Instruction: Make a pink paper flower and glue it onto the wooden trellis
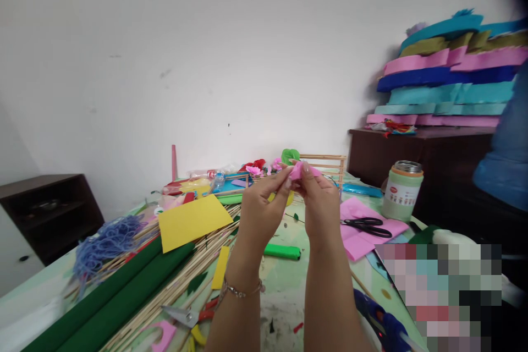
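Note:
Over the middle of the table, both hands are raised close together. My left hand pinches the left end of a small piece of pink crepe paper with its fingers. On the other side, my right hand grips the same paper between thumb and fingers. Part of the paper is hidden by the fingers. Below the hands lies a bright green strip. Black-handled scissors rest on a larger sheet of pink paper, right of my right hand.
Left are thin wooden sticks, dark green rolls, blue yarn, a yellow sheet and red-handled scissors. A jar, a blue glue gun and stacked paper rolls are right. A wooden frame stands behind.

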Tool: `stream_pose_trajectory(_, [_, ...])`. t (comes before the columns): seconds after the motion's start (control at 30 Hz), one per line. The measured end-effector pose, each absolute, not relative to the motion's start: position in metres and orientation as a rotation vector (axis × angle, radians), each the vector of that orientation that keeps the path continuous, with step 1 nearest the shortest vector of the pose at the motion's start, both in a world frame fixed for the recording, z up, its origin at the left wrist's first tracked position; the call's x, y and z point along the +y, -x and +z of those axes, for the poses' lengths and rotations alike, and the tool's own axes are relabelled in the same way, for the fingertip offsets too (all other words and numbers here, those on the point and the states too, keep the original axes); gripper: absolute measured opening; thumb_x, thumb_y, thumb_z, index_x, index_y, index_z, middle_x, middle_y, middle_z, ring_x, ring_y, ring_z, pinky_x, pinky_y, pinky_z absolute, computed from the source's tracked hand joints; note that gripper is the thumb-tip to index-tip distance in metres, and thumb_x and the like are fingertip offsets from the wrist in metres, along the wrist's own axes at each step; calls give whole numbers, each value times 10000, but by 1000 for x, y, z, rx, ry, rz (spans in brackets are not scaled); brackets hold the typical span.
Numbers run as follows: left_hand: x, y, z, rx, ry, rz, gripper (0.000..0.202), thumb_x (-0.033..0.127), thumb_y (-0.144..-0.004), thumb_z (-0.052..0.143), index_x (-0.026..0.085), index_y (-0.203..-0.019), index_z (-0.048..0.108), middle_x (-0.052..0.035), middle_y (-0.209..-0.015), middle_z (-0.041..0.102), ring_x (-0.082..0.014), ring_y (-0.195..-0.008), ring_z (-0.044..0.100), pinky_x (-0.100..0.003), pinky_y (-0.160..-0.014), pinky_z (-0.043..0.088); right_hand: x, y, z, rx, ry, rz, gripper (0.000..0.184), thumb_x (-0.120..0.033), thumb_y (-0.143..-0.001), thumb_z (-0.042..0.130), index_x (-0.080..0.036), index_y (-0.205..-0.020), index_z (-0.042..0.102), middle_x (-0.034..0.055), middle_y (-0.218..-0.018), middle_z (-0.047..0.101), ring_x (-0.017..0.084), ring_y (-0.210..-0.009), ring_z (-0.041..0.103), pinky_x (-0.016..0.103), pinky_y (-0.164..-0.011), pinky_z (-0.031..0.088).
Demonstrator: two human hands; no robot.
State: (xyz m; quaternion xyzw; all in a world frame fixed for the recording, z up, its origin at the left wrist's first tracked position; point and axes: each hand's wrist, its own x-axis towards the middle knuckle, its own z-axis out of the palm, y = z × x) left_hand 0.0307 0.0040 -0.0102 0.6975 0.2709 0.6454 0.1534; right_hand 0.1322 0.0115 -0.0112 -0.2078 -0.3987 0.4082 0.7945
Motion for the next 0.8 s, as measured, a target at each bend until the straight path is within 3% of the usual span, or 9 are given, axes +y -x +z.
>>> stream_pose_trajectory(0.17, [5,-31,-13,863,-1942,1922,247,209,-816,682,231,-1055,741,-30,-988,767,-189,-910,720,-334,-860,584,9,-130,-9,-884,468,853,247,-423,-708,781,-207,-826,792,39,-772,777,174,-638,685,318,-668,549])
stream_pose_trajectory(0.43, [8,-25,-12,603,-2214,2107,363,4,-771,642,254,-1011,750,-15,-955,772,-150,-884,727,-263,-820,597,4,-128,-6,-865,466,895,294,-433,-711,769,-190,-876,786,67,-828,786,231,-757,719,372,-719,572])
stream_pose_trajectory(0.8, [4,-22,-8,520,-2217,2129,333,7,-764,653,262,-945,768,-4,-900,776,-138,-837,724,-251,-783,601,-6,-129,-1,-947,434,900,288,-455,-769,726,-203,-893,790,74,-820,788,277,-923,721,417,-793,581])
